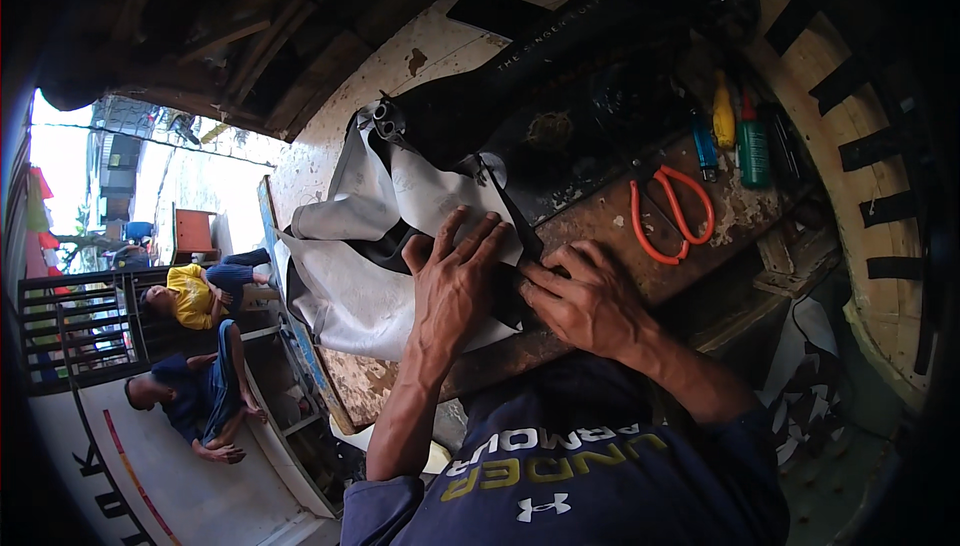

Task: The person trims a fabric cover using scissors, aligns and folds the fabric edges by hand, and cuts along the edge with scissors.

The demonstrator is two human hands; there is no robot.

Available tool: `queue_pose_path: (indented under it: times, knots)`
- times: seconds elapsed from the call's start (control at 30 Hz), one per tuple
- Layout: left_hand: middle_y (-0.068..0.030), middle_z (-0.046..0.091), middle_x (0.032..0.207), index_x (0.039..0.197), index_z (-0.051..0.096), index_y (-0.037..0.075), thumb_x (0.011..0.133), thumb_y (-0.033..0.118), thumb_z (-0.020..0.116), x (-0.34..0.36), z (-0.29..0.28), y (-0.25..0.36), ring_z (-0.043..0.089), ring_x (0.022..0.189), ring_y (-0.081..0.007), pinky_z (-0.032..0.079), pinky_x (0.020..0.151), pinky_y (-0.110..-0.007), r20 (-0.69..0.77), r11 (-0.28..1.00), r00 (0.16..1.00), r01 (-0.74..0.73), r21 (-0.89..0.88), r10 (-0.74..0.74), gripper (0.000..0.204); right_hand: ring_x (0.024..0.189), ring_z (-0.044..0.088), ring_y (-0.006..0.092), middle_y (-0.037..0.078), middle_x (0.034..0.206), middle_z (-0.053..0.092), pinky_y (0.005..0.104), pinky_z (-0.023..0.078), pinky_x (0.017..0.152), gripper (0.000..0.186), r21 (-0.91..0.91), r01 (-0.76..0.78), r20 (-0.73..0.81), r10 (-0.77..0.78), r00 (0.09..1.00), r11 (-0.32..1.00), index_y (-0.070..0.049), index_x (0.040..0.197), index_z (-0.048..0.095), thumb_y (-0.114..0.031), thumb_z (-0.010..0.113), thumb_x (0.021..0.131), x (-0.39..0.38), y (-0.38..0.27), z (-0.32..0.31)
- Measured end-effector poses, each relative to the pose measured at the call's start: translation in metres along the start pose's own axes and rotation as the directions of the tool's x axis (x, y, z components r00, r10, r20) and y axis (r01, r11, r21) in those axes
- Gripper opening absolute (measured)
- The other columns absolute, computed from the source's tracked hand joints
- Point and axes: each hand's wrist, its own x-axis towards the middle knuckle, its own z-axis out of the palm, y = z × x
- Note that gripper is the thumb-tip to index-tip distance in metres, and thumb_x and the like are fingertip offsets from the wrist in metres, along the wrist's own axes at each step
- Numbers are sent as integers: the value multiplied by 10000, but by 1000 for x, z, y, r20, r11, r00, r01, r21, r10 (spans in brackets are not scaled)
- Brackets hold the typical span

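A grey, leather-like sheet material (355, 291) with a black underside lies folded and rumpled under the head of a black sewing machine (560, 56). My left hand (455, 286) rests on it, palm down, fingers stretched toward the needle area. Just to the right, my right hand (590, 301) has its fingers curled and pressed together at the dark edge of the material, close to the table's front. The fingertips are partly hidden there. Scissors with orange loop handles (672, 214) lie right of the machine bed, their blades hardly visible.
At the right stand a green bottle (753, 151), a yellow-handled tool (723, 114) and a blue lighter-like item (705, 149). The worn wooden table (355, 386) has a handwheel at its far right. Two people (195, 296) (190, 396) sit off to the left.
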Motion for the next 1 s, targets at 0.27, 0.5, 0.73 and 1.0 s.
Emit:
queue_pose_path:
  times: [0.27, 0.5, 0.73, 1.0]
  knots:
    - [14, 665, 1497, 1425, 682, 196, 901, 106, 687, -3, 6, -1, 487, 1499, -266, 281, 1111, -584, 4, 1000, 1000, 17, -3, -17, 532, 1152, 638, 226, 68, 1297, 738, 433, 453, 1037, 277, -43, 11, 19, -10, 1000, 999, -86, 1145, 782, -210, 668, 926, 1, -2, -1]
    - [7, 649, 1517, 1439, 672, 196, 938, 142, 669, 0, 0, -3, 464, 1516, -270, 261, 1139, -597, 48, 999, 999, 19, 26, -21, 504, 1143, 628, 227, 48, 1289, 731, 435, 453, 1004, 265, -51, 6, 10, -6, 1000, 999, -106, 1146, 787, -230, 713, 923, 5, -8, 5]
    - [8, 653, 1512, 1428, 682, 196, 961, 162, 659, 5, -4, 0, 463, 1514, -282, 261, 1141, -607, 42, 997, 999, 16, 73, -19, 468, 1144, 623, 239, 47, 1253, 724, 452, 442, 1030, 248, -95, -30, 6, 31, 999, 995, -105, 1107, 785, -235, 711, 910, 9, -11, 15]
    - [-16, 661, 1504, 1411, 698, 180, 949, 141, 642, 12, -4, -2, 491, 1495, -306, 270, 1153, -573, 27, 996, 999, 41, 76, -43, 467, 1198, 588, 260, 78, 1284, 694, 469, 425, 1067, 272, -60, -16, 46, 19, 999, 998, -72, 1086, 778, -215, 709, 866, 15, -9, 25]
